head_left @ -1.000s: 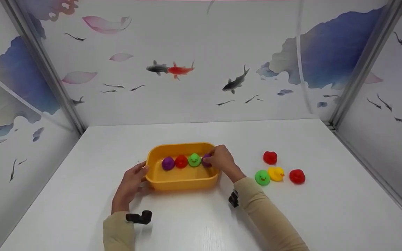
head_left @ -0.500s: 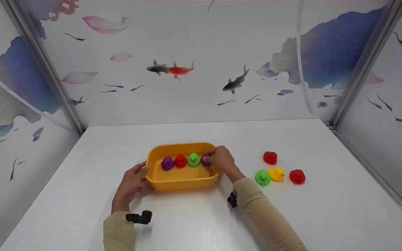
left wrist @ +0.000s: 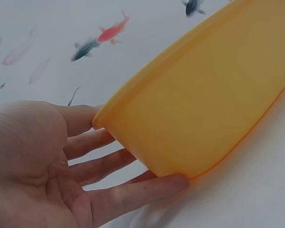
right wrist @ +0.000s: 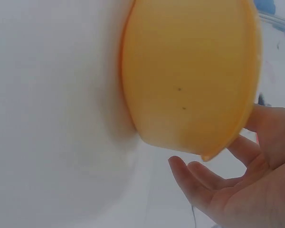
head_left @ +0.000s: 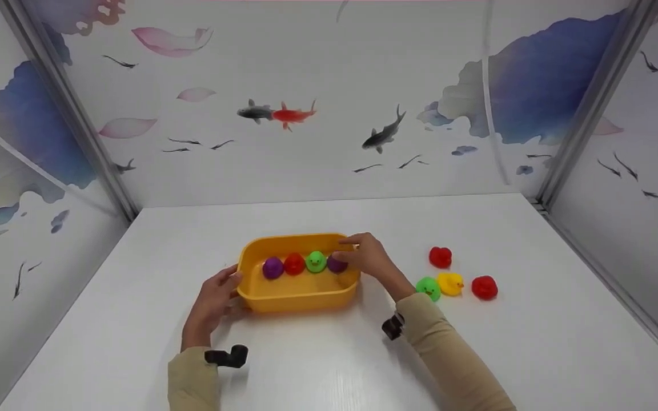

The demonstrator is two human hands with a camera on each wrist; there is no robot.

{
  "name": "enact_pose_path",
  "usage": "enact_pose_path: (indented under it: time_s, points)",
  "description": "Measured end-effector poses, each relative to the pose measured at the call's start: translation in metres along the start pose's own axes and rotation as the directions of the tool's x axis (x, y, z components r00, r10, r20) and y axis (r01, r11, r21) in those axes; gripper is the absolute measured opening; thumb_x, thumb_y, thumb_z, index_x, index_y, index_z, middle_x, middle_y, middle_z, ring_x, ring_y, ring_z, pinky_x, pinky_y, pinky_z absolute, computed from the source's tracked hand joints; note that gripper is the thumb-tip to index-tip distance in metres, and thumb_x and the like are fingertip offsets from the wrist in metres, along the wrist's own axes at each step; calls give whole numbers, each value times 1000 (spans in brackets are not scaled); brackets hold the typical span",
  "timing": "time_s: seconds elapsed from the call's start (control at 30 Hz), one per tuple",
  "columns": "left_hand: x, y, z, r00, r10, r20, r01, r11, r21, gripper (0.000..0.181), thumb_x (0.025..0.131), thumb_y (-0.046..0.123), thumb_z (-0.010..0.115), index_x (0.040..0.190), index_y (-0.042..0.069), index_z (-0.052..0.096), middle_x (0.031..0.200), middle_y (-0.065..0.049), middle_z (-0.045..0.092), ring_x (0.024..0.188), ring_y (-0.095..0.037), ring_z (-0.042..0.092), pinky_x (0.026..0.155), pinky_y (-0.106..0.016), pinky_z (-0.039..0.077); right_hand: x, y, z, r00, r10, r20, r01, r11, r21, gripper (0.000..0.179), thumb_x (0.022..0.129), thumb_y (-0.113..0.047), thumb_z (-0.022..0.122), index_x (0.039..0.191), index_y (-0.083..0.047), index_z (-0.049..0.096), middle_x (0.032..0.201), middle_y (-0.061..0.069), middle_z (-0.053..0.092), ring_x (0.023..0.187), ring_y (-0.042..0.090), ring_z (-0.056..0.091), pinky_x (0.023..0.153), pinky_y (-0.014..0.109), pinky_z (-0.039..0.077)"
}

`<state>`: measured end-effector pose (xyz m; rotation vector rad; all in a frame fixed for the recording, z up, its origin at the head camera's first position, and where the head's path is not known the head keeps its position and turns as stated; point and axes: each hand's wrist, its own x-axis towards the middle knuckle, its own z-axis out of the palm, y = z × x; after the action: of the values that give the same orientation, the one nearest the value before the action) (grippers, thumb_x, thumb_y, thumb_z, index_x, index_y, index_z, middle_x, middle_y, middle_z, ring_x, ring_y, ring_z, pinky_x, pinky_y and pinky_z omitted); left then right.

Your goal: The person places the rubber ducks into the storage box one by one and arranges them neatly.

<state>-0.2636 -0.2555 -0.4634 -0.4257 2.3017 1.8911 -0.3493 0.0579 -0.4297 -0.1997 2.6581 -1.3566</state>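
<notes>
A yellow plastic basin (head_left: pixel 306 302) stands on the white table, holding a row of toy ducks: a purple duck (head_left: pixel 273 268), a red duck (head_left: pixel 294 264), a green duck (head_left: pixel 316 262) and another purple duck (head_left: pixel 337 263). At the basin's left end, my left hand (head_left: pixel 215 295) grips the rim and outer wall; its fingers spread along the wall in the left wrist view. My right hand (head_left: pixel 370 255) reaches over the right rim with fingers loosened, fingertips right by the nearest purple duck. In the right wrist view, some right fingers (right wrist: pixel 190 183) hang outside the basin wall.
Right of the basin lie a red duck (head_left: pixel 440 257), a green duck (head_left: pixel 428 289), a yellow duck (head_left: pixel 450 283) and another red duck (head_left: pixel 485 287). Patterned panels (head_left: pixel 329 68) wall in the table at the back and sides.
My right fingers have spread from their pinch on the right-hand purple duck, which now sits in the row. The right forearm shifted slightly right; my left hand stays on the basin.
</notes>
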Motion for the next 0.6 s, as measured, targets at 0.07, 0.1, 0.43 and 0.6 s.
enact_pose_path:
  time_s: [0.07,0.1,0.43,0.6]
  points:
    - [-1,0,0,1000,12,2,-12,1000,-10,56,106,38,47,156,16,35,155,-15,45,132,-36,54,97,-39,58,-6,0,-8,1000,-24,6,24,1000,-18,46,90,-31,75,133,-15,66,148,16,51,135,37,49,111,47,48]
    - [-1,0,-1,1000,19,3,-18,1000,-15,55,107,37,47,156,15,35,154,-16,46,132,-36,55,96,-39,59,-9,0,-13,999,-38,9,39,999,-29,47,90,-31,74,133,-16,66,148,16,51,135,38,49,110,47,49]
    - [0,0,2,1000,1,15,-1,1000,5,56,106,40,47,157,17,34,154,-14,46,131,-33,54,97,-36,58,-34,12,-58,999,-50,11,50,998,-24,45,93,-30,72,136,-25,63,152,8,49,139,34,49,106,47,52]
    - [1,0,0,1000,-11,12,10,1000,10,58,106,41,46,158,19,32,154,-14,45,132,-32,52,103,-38,55,-37,22,-79,998,-70,-3,70,997,-15,52,92,-34,72,142,-25,58,155,10,45,141,34,47,108,50,50]
